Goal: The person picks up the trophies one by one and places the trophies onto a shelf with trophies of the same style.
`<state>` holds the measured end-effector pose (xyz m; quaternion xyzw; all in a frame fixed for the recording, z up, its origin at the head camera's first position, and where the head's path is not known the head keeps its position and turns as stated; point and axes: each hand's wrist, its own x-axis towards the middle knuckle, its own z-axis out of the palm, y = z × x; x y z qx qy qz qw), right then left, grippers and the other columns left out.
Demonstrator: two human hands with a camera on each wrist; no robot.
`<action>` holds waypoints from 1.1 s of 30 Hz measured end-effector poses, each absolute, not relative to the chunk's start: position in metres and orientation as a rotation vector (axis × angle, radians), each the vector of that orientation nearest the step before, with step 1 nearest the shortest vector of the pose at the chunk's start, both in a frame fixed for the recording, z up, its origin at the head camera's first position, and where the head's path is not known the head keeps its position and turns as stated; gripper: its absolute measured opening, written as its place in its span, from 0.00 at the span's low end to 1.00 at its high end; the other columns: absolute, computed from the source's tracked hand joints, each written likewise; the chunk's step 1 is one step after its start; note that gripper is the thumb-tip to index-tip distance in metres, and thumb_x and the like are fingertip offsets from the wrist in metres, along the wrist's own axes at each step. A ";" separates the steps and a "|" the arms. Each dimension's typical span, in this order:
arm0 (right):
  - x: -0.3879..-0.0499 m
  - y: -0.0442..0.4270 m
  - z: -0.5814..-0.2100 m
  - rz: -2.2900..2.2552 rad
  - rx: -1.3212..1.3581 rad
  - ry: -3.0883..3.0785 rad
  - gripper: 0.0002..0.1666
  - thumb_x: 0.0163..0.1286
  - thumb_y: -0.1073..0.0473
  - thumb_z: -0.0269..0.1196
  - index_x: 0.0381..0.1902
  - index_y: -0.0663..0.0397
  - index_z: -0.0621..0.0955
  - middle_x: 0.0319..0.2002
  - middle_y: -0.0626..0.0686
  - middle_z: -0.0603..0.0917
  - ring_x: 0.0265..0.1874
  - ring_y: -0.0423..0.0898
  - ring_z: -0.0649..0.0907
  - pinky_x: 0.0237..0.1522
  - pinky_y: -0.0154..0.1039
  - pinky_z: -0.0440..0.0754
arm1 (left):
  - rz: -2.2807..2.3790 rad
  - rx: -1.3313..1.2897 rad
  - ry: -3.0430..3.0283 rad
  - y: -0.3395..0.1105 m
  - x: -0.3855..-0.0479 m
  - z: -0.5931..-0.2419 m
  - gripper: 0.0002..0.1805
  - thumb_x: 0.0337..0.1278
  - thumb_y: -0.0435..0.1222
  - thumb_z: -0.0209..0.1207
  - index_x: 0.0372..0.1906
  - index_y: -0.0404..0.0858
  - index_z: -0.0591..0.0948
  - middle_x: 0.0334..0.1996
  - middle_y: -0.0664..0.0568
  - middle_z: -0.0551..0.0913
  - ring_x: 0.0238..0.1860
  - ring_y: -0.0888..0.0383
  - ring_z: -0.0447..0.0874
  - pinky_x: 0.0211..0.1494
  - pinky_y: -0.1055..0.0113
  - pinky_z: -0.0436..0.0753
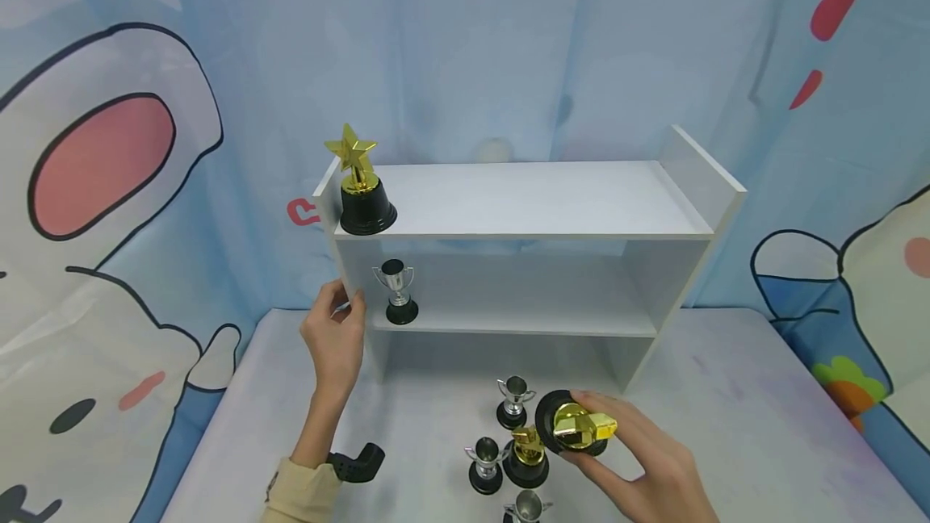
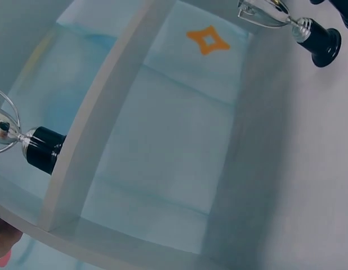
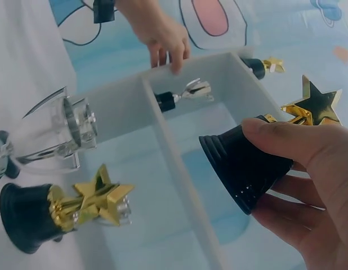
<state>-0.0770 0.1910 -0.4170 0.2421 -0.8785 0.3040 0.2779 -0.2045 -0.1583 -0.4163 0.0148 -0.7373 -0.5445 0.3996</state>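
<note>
The fingers of the right hand (image 1: 657, 466) are clamped on the black base of a gold star trophy (image 1: 574, 425), thumb on one side and fingertips on the other, holding it in the air in front of the shelf. It is tilted, its star end leaning toward three o'clock in the head view. The left hand (image 1: 336, 337) grips the front edge of the left side panel (image 1: 358, 263), fingers bent around it. Close to the held trophy, on the pale worktop (image 1: 712, 361), a silver cup (image 1: 514, 403) stands at about ten o'clock and a second star trophy (image 1: 526, 466) at eight. Just beyond that one, also toward eight, is another silver cup (image 1: 485, 465); a further cup (image 1: 529, 507) at seven is cut by the frame edge. From the left hand, a small silver cup trophy (image 1: 396, 293) stands upright at two o'clock on the middle board, and a large star trophy (image 1: 363, 192) at just past twelve, at the left end of the top board. The white shelf (image 1: 523, 198) itself lies toward eleven o'clock from the right hand. A black device (image 1: 356, 464) sits on the left wrist, near a tan sleeve (image 1: 301, 495). Behind everything hangs a blue curtain (image 1: 465, 47) printed with cartoon figures.
</note>
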 end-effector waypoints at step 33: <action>-0.121 0.152 -0.369 0.931 1.042 -1.905 0.34 0.72 0.40 0.65 0.58 0.66 0.83 0.54 0.57 0.87 0.59 0.38 0.83 0.63 0.22 0.77 | -1.380 0.043 -1.848 -0.157 -0.204 -0.415 0.12 0.62 0.24 0.65 0.49 0.27 0.86 0.45 0.36 0.89 0.46 0.44 0.91 0.49 0.54 0.90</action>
